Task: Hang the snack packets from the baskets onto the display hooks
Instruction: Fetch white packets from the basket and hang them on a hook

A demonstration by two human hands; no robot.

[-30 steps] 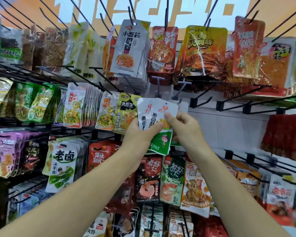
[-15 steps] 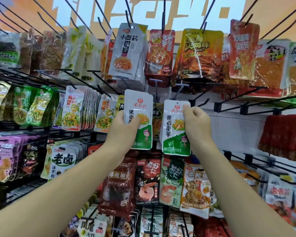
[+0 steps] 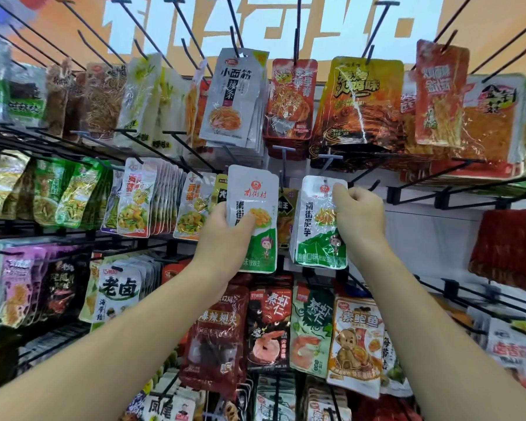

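I see the left hand (image 3: 225, 238) gripping one white-and-green packet (image 3: 252, 192), held upright. Just right of it, the right hand (image 3: 360, 212) pinches a second packet (image 3: 312, 238) near its top, below the middle hook (image 3: 282, 165).

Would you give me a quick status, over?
Left hand grips first packet. Right hand pinches second packet. Whether either is hooked: unclear. Nothing visibly blocking.
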